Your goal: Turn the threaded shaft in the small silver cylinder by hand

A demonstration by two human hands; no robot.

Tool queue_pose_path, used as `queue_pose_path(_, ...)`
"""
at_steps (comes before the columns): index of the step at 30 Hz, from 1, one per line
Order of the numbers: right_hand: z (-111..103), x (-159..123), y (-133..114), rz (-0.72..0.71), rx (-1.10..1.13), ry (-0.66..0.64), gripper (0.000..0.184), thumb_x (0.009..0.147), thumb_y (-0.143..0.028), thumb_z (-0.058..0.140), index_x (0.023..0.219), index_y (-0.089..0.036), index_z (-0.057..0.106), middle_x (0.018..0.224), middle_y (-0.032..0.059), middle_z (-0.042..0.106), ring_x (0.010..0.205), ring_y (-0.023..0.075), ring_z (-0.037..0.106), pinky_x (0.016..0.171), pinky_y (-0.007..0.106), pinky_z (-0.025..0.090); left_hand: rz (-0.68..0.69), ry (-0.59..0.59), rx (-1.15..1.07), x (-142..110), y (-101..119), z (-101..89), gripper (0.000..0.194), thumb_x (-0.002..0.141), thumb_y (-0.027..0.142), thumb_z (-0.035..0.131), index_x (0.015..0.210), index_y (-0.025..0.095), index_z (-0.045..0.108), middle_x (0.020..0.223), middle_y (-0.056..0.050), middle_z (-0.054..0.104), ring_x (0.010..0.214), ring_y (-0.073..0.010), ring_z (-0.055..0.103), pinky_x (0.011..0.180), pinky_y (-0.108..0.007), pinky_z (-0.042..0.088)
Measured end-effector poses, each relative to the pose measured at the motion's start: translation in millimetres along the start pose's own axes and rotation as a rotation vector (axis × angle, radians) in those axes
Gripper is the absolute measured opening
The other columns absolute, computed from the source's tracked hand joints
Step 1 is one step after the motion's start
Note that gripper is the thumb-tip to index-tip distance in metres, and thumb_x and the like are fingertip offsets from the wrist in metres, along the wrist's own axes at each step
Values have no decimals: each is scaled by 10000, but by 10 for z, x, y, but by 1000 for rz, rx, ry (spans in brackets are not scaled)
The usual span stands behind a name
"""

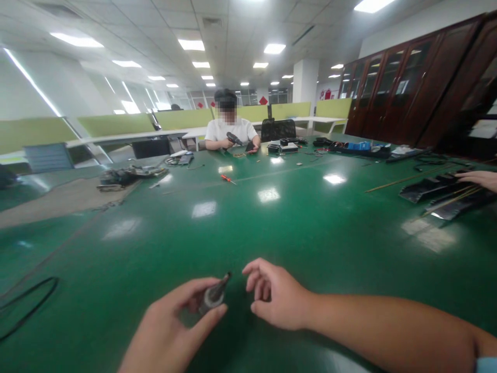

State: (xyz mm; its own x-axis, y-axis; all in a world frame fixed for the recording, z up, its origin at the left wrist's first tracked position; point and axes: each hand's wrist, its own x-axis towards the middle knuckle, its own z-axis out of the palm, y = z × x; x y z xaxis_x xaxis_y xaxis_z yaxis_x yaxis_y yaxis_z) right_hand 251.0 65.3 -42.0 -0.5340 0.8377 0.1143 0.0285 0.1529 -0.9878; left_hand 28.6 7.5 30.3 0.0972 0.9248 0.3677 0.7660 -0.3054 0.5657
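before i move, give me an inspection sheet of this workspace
surface: glossy green tabletop, ceiling lights reflected in it
things: small metallic part with a narrow dark tip, held in the left grip; blurred, exact type unclear
clutter: red-handled screwdriver in the middle distance; heap of parts at left; long dark pieces at right
grips: left grip closed on the part; right grip beside it, fingers loosely curled, nothing seen in it
cables: black cable loop lying at near left
surroundings: person across the table holding a drill; another person's hand at the right edge, by the dark pieces
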Motion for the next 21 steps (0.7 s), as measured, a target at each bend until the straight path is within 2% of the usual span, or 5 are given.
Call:
queue_pose_path(3, -20, 22, 7, 24, 5, 103, 664, 652, -10, 672, 1242, -246, 480, 1089, 14, 570, 788, 109, 592, 603, 206, 466, 55, -109, -58, 167, 7, 237, 231, 873, 409, 728, 1041, 250, 750, 934, -20, 759, 829, -206, 716, 756, -268, 579)
queue_pose_path(8, -15, 21, 7, 66, 30, 87, 642, 648, -5, 641, 1220, -244, 475, 1096, 8, 571, 696, 87, 566, 576, 209, 461, 160, -178, -137, 103, -164, 483, 178, 887, 306, 714, 1062, 274, 727, 949, -11, 753, 842, -179, 720, 752, -228, 566)
queue_pose_path(13, -15, -2, -33, 80, -34, 89, 511, 667, -6, 631, 1123, -220, 550, 1023, -3, 621, 670, 88, 557, 582, 216, 450, 76, -108, -178, 30, -233, 546, 304, 791, 224, 770, 1081, 288, 703, 992, 18, 768, 887, -169, 740, 803, -215, 570)
queue_pose_path(17, -18, -16, -46, 93, -118, 64, 328, 696, -26, 648, 974, -196, 615, 742, -51, 573, 616, 99, 521, 561, 217, 400, 37, -128, -209, 27, -196, 543, 179, 796, 217, 756, 955, 262, 688, 891, 39, 750, 810, -145, 723, 731, -192, 551)
queue_pose_path(21, -15, -18, -54, 82, -87, 39, 258, 710, -44, 664, 926, -184, 645, 722, -50, 565, 592, 97, 506, 553, 218, 399, 59, -93, -240, 22, -178, 525, 149, 819, 231, 757, 947, 262, 689, 878, 46, 744, 789, -132, 713, 719, -181, 541)
